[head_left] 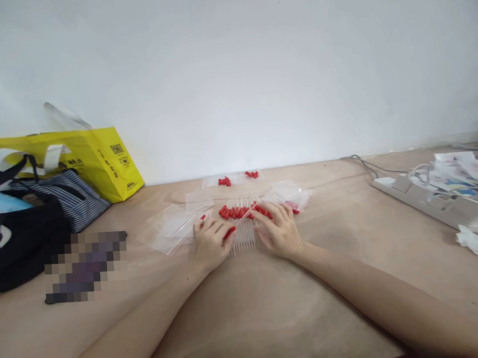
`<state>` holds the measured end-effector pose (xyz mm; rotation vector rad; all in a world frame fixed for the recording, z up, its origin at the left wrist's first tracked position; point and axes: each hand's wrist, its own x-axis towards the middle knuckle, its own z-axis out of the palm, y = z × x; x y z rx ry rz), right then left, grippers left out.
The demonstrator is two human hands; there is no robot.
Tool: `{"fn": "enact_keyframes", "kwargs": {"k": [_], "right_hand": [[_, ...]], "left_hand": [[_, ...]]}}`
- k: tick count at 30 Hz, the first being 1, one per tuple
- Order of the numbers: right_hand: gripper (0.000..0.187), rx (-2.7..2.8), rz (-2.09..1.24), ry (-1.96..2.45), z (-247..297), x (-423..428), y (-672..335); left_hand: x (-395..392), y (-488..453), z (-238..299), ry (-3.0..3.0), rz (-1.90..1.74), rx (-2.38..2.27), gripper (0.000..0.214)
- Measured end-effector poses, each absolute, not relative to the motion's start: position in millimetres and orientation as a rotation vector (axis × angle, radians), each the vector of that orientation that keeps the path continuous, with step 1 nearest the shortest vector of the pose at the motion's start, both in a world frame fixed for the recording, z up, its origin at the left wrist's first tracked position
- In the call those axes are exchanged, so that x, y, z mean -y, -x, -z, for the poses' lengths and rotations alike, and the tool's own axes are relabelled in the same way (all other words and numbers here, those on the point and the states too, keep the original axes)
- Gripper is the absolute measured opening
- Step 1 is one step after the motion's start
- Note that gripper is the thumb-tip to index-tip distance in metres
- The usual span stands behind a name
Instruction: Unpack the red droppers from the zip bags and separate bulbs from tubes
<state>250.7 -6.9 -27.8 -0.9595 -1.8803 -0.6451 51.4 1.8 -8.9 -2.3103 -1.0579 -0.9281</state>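
Note:
A thin clear dropper tube [244, 216] slants between my two hands. My left hand [212, 242] is closed, pinching a red bulb [229, 232] at the tube's lower left end. My right hand [279, 227] has its thumb and fingers closed about the tube's upper right end. Under and behind them lies a row of clear droppers [242, 240] with red bulbs [236, 213], side by side on the wooden table. My right fingers partly cover the row. Another red piece shows just beyond my left knuckles.
Clear zip bags [173, 228] lie to the left, more bags [290, 192] to the right. Behind, a bag [237, 178] has two clusters of red pieces. A yellow bag [102, 159], striped pouch [70, 201] and pixelated object [87, 267] are left; a power strip [428, 201] is right.

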Motion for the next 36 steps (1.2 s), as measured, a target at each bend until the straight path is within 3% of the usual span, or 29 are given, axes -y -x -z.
{"fn": "enact_keyframes", "kwargs": {"k": [3,9,25,36], "right_hand": [[0.03,1.974,0.705,0.929,27,3,-256],[0.014,2.07,0.754,0.796,31,-1,-249],[0.017,2.112,0.743,0.801,41,-3,-248],[0.014,2.098,0.688,0.738,36,4,-253]], "left_hand": [[-1,-52,8,2.262,0.822,0.862,0.01],[3,-58,12,2.209,0.787,0.747,0.008],[0,-59,20,2.36,0.901,0.704,0.022],[3,-55,18,2.427,0.898,0.652,0.019]]}}
